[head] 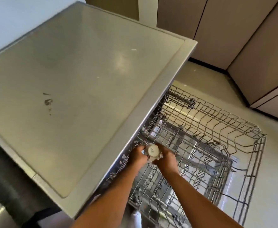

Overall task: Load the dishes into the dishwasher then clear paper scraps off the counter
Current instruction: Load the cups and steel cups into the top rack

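A small white cup (152,150) is held upside down, base toward me, over the near left corner of the pulled-out upper wire rack (217,145) of the dishwasher. My left hand (137,154) grips its left side and my right hand (165,157) grips its right side, with what looks like crumpled white paper (159,156) under the fingers. The rack looks bare of dishes where it shows. A lower rack (153,203) shows beneath it. A tiny white scrap (133,49) lies on the pale counter (69,79).
The counter has dark smudges (48,102) near its left side and a raised edge over the dishwasher. Tall beige cabinet doors (233,30) stand across a glossy light floor (217,83). A dark appliance surface (6,186) sits at lower left.
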### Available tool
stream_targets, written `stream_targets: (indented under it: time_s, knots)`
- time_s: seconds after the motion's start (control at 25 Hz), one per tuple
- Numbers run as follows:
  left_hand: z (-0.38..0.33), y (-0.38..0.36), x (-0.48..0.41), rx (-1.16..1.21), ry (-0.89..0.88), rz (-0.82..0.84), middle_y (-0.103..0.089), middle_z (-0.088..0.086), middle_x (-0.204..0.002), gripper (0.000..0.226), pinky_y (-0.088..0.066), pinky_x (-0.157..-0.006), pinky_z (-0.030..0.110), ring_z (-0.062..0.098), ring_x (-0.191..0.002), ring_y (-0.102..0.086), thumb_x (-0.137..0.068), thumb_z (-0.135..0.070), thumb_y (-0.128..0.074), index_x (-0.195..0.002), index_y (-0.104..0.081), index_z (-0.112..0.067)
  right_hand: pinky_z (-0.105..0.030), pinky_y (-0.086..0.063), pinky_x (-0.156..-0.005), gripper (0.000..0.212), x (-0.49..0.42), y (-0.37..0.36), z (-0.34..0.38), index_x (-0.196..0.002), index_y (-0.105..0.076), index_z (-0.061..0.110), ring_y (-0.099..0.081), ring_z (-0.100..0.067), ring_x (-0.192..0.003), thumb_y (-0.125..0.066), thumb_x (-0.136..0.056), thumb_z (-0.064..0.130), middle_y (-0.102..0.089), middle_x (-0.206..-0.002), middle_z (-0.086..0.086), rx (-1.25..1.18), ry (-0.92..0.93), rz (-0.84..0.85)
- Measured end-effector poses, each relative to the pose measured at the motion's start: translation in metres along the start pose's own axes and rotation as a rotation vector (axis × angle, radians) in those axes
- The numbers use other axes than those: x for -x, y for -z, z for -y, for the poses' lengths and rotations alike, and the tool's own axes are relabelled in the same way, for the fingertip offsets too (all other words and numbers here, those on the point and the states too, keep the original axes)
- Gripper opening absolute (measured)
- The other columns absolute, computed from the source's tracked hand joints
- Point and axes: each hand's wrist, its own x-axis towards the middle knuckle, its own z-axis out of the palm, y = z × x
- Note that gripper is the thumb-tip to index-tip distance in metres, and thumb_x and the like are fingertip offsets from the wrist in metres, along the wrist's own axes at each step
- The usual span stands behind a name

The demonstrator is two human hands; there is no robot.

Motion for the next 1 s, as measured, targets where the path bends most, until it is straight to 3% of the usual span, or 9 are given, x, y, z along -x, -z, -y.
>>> stream_targets:
  time_s: [0.16,0.36,0.48,0.56,0.68,0.76,0.88,1.0]
  knots:
    - [0.003,-0.007,-0.03,0.03,0.054,-0.063,-0.064,0.006,-0.114,0.028,-0.049,-0.084,0.03,0.022,-0.103,-0.058,-0.094,-0.025,-0.051,-0.12,-0.058,-0.019,-0.026,-0.048,-0.092,0.061,-0.027,-0.019,-0.01,-0.131,-0.05,0.023,-0.059,-0.015,-0.107,-0.065,-0.078,-0.004,-0.064,-0.119,-0.003,-0.017,-0.051,0.069]
    - [0.015,-0.019,-0.045,0.038,0.099,-0.069,-0.066,0.004,-0.11,0.03,-0.05,-0.071,0.026,0.022,-0.099,-0.062,-0.094,-0.015,-0.049,-0.122,-0.058,-0.022,-0.023,-0.041,-0.099,0.056,-0.035,-0.03,-0.018,-0.13,-0.052,0.019,-0.056,-0.014,-0.115,-0.069,-0.079,0.003,-0.058,-0.13,-0.002,0.086,0.038,0.013]
    - [0.016,-0.021,-0.044,0.047,0.088,-0.064,-0.065,0.003,-0.103,0.033,-0.042,-0.052,0.015,0.015,-0.082,-0.059,-0.093,-0.009,-0.048,-0.12,-0.058,-0.023,-0.031,-0.042,-0.104,0.06,-0.037,-0.035,-0.022,-0.13,-0.051,0.021,-0.054,-0.016,-0.12,-0.07,-0.076,0.003,-0.056,-0.132,-0.001,0.124,0.051,0.008]
    - [0.011,-0.018,-0.039,0.093,0.085,-0.089,-0.065,0.002,-0.103,0.031,-0.048,-0.057,0.019,0.014,-0.083,-0.059,-0.093,-0.01,-0.048,-0.119,-0.059,-0.024,-0.04,-0.046,-0.101,0.066,-0.037,-0.035,-0.024,-0.131,-0.051,0.02,-0.052,-0.02,-0.122,-0.073,-0.072,0.001,-0.056,-0.132,-0.003,0.112,0.064,-0.007]
    - [0.0,-0.013,-0.032,0.156,0.019,-0.16,-0.067,-0.003,-0.098,0.023,-0.055,-0.077,0.031,0.014,-0.082,-0.06,-0.096,-0.03,-0.047,-0.115,-0.061,-0.027,-0.044,-0.049,-0.096,0.07,-0.036,-0.034,-0.027,-0.128,-0.054,0.01,-0.054,-0.027,-0.119,-0.076,-0.064,-0.005,-0.057,-0.129,-0.009,0.052,0.109,-0.098]
    - [-0.005,-0.012,-0.034,0.168,-0.038,-0.156,-0.068,-0.005,-0.094,0.023,-0.054,-0.079,0.033,0.015,-0.082,-0.061,-0.096,-0.036,-0.046,-0.111,-0.062,-0.03,-0.043,-0.048,-0.097,0.07,-0.041,-0.031,-0.025,-0.129,-0.053,0.01,-0.053,-0.026,-0.119,-0.075,-0.065,-0.006,-0.057,-0.13,-0.008,0.046,0.089,-0.125]
    - [-0.008,-0.017,-0.047,0.16,0.006,-0.113,-0.068,0.0,-0.103,0.023,-0.052,-0.08,0.031,0.019,-0.091,-0.06,-0.095,-0.023,-0.047,-0.11,-0.064,-0.026,-0.039,-0.042,-0.104,0.07,-0.054,-0.032,-0.021,-0.135,-0.047,0.016,-0.048,-0.022,-0.125,-0.071,-0.072,-0.003,-0.052,-0.136,-0.003,0.086,-0.002,-0.034]
    - [-0.007,-0.021,-0.051,0.152,0.024,-0.06,-0.065,-0.001,-0.095,0.019,-0.046,-0.073,0.029,0.02,-0.083,-0.055,-0.094,-0.026,-0.051,-0.108,-0.064,-0.023,-0.034,-0.04,-0.106,0.065,-0.061,-0.033,-0.02,-0.137,-0.043,0.018,-0.048,-0.021,-0.125,-0.065,-0.078,-0.003,-0.049,-0.139,-0.002,0.125,-0.058,0.017]
